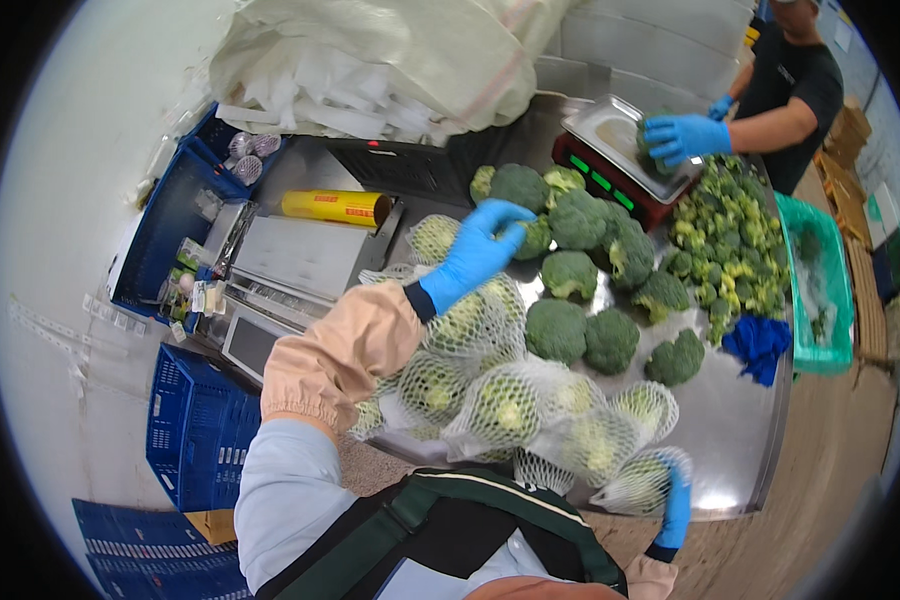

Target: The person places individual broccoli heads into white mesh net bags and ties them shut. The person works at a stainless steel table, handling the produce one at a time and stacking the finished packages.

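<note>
My left hand (480, 247), in a blue glove, reaches over the table with thumb and fingers curved at a small broccoli head (534, 238); whether it grips it cannot be told. At the near edge, my right hand (673, 491), also blue-gloved, holds the side of a broccoli head in white foam netting (637, 484), its fingertips partly covered by the net. More netted heads (506, 409) are piled between my arms. Bare broccoli heads (559, 330) lie beyond them on the steel table (727, 420).
Across the table a co-worker (784, 97) holds broccoli over a digital scale (622, 157). Nearby are cut florets (727, 240), a blue cloth (757, 346) and a green-lined crate (825, 300). Leftward stand a wrapping machine (300, 255), a yellow film roll (337, 206), blue crates (195, 427) and a large sack (420, 60).
</note>
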`<state>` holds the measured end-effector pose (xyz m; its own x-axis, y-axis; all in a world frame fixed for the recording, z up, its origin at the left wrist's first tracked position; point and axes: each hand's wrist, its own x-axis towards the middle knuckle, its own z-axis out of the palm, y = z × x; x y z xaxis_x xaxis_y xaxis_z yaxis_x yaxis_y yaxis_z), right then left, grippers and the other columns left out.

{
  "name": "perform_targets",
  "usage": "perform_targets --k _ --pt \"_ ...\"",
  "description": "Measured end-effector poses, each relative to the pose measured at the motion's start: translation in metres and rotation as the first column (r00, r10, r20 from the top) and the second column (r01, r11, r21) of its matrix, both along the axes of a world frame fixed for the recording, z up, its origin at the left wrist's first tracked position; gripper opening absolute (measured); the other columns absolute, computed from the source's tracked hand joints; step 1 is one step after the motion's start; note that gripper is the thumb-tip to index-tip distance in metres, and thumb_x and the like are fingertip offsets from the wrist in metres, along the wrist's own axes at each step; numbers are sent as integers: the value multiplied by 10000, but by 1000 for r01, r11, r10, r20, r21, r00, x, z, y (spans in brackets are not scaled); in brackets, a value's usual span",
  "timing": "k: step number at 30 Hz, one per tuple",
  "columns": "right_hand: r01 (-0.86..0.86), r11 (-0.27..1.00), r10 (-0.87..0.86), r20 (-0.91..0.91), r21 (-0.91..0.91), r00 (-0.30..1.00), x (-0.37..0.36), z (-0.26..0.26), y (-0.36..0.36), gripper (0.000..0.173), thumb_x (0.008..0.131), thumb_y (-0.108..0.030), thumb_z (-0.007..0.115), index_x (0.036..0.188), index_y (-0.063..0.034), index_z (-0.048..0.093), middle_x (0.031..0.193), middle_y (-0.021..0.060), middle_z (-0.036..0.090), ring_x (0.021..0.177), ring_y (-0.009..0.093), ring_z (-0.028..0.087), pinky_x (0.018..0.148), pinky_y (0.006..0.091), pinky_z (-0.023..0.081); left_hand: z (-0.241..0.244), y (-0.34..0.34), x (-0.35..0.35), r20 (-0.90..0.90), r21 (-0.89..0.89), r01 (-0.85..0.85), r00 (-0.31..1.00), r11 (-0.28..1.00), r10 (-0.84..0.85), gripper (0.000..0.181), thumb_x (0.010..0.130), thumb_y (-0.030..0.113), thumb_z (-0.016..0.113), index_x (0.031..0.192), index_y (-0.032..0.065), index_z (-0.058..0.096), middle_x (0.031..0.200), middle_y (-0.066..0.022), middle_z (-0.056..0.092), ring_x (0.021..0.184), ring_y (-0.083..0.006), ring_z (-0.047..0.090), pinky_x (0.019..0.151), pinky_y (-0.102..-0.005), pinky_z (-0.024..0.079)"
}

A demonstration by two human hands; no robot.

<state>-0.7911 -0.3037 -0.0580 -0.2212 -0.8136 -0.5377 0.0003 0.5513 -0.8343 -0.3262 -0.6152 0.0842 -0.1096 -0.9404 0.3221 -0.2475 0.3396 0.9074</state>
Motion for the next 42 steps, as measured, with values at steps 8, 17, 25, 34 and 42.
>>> perform_targets --k 8,17,25,34,42 --pt "-214 975 162 -464 -60 871 8 27 -12 389 811 -112 637 1179 -1 580 1377 168 456 1223 238 478 967 364 407 -1 -162 224 532 -650 -417 348 636 772 263 734 42 603 995 76 613 1124 -173 545 1014 -385 525 862 -477 422" --pt "-69 977 -137 -841 -202 523 88 82 -81 331 857 -82 616 1185 -49 600 1428 157 405 1283 278 433 1015 379 373 113 -190 315 -216 -451 -889 188 73 958 435 689 301 798 995 49 620 1107 -148 559 1096 -363 464 932 -449 387" --pt "-621 501 39 -701 -602 712 299 218 -139 480 744 -34 680 1218 -43 603 1267 182 557 1121 345 562 948 391 449 93 45 140 310 -331 157 949 931 -50 261 694 -70 660 932 28 618 897 -71 615 843 -163 602 751 -292 479" --pt "-509 361 241 -449 -782 861 316 211 -103 331 815 -64 675 1139 -126 654 1081 77 606 849 222 632 716 304 523 24 177 89 -786 467 685 611 559 -92 465 829 139 683 1231 32 476 1153 -83 583 1063 -194 577 923 -312 476" --pt "-343 559 -152 -500 -755 853 269 179 -100 297 870 -133 661 1164 -100 652 1173 107 506 1063 223 528 887 310 441 35 200 -53 -743 327 554 651 765 -153 743 854 10 593 1476 50 187 1382 -123 444 1138 -189 550 908 -307 500"
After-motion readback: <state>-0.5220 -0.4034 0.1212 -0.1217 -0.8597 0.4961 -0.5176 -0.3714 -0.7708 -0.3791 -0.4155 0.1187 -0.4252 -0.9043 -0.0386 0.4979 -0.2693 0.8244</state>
